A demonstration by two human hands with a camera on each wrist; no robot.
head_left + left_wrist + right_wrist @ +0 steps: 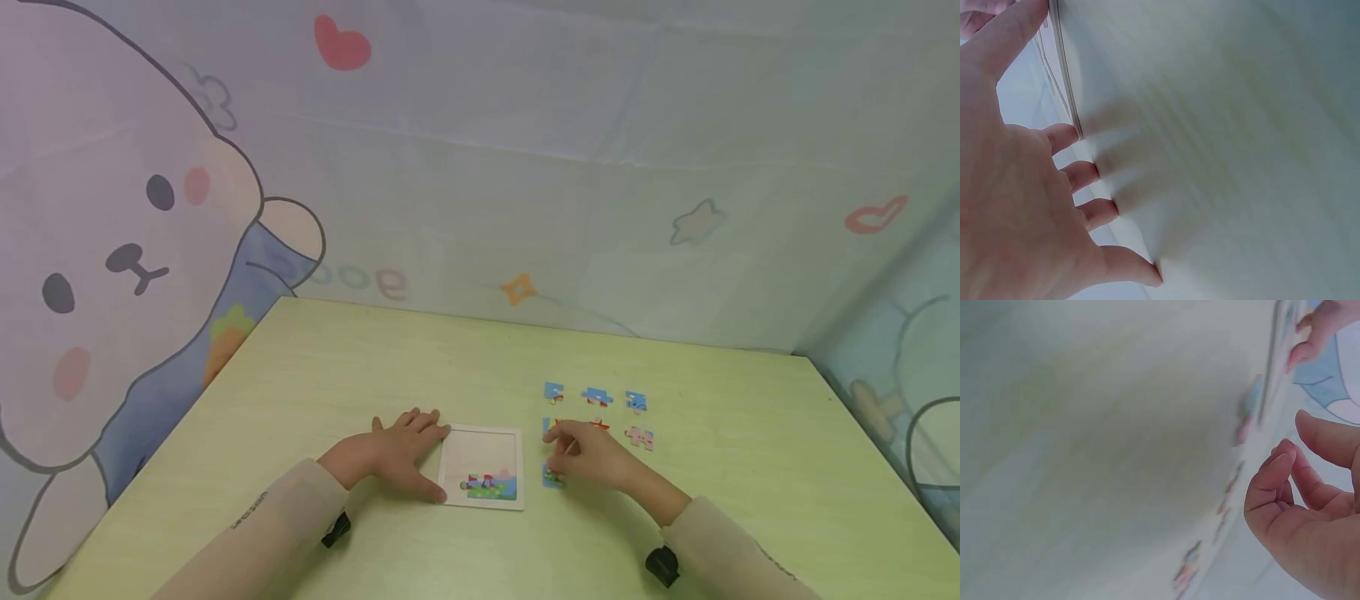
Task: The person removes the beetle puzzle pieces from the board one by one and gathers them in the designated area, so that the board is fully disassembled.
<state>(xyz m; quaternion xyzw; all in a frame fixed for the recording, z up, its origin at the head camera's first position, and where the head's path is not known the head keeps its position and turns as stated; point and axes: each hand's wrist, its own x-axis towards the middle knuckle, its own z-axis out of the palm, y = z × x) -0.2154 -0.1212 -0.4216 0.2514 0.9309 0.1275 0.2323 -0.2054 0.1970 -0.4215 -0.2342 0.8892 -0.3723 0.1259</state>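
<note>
A square white puzzle tray [480,452] lies on the table, with joined picture pieces [492,486] along its lower right. My left hand [401,454] is spread at the tray's left side, thumb and a fingertip touching its edge. In the left wrist view the other fingertips [1099,214] rest on the tabletop. Right of the tray, my right hand [592,457] hovers over loose jigsaw pieces, partly covering a green-and-blue piece [553,477]. Its fingers are bent, and the right wrist view shows a gap between thumb [1325,434] and fingers, with nothing seen held there.
Beyond the right hand lie blue jigsaw pieces [597,396] in a row, and a pink piece [641,437] sits to its right. The pale yellow-green table [420,358] ends at a printed cloth backdrop [480,167]. Dark wrist devices [662,567] are under both sleeves.
</note>
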